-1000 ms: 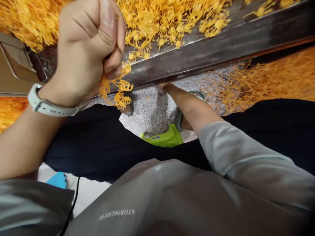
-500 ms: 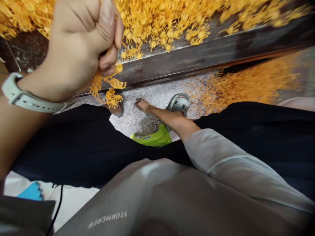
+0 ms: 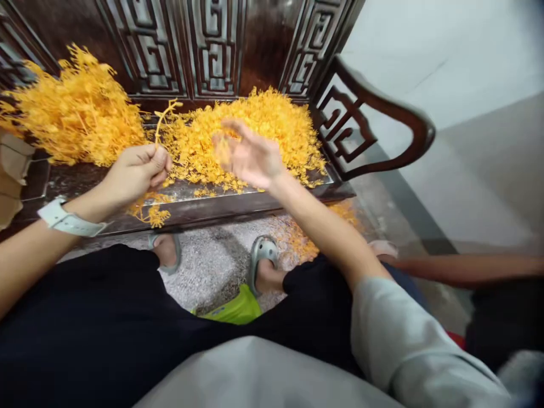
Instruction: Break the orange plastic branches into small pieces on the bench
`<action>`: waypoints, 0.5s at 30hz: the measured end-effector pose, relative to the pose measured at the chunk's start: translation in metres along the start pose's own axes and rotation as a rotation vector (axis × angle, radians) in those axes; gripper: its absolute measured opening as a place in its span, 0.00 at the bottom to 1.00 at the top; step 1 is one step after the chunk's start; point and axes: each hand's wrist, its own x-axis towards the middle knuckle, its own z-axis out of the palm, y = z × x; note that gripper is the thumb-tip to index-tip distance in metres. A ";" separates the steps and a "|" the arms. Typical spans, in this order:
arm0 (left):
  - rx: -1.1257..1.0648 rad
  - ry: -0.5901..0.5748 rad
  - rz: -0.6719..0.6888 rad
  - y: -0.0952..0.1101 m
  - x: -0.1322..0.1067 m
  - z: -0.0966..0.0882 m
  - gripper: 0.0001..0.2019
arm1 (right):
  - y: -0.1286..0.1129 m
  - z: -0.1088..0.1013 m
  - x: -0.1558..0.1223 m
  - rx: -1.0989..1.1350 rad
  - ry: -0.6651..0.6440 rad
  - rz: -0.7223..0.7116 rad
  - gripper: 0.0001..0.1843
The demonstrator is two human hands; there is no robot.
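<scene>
Apparently I'm handling a sprig (image 3: 158, 127), left hand (image 3: 139, 167) pinching it; right hand (image 3: 255, 158), pile (image 3: 293, 127) just behind, grip unclear, probably needs steadying next.

Raised right hand (image 3: 255, 158) from down near the floor to in front of the right yellow heap (image 3: 293, 124), with fingers parted and blurred. Eased left hand (image 3: 142, 167) from curled fist to thumb-and-finger pinch, farther out, with a yellow stem (image 3: 160, 124) newly showing above. Tipped view upward; brought in carved bench back (image 3: 215, 51), curved armrest (image 3: 419, 133), white wall (image 3: 467, 56), another person's arm (image 3: 471, 270) at right. Lost shirt lettering below.
</scene>
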 end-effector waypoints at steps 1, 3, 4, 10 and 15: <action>-0.034 0.011 -0.037 -0.001 0.000 0.000 0.16 | -0.015 -0.016 0.006 0.021 0.224 -0.130 0.27; -0.097 0.044 -0.121 0.001 -0.002 0.005 0.17 | -0.028 -0.044 0.012 -0.063 0.577 -0.205 0.22; -0.118 0.050 -0.158 0.004 -0.005 0.009 0.17 | -0.028 -0.054 0.012 -0.139 0.679 -0.170 0.19; -0.371 -0.043 -0.228 0.037 -0.023 0.037 0.20 | -0.014 -0.037 -0.031 -0.406 0.473 0.061 0.12; -0.554 -0.135 -0.224 0.050 -0.026 0.054 0.16 | -0.016 0.011 -0.070 -0.303 0.174 0.272 0.28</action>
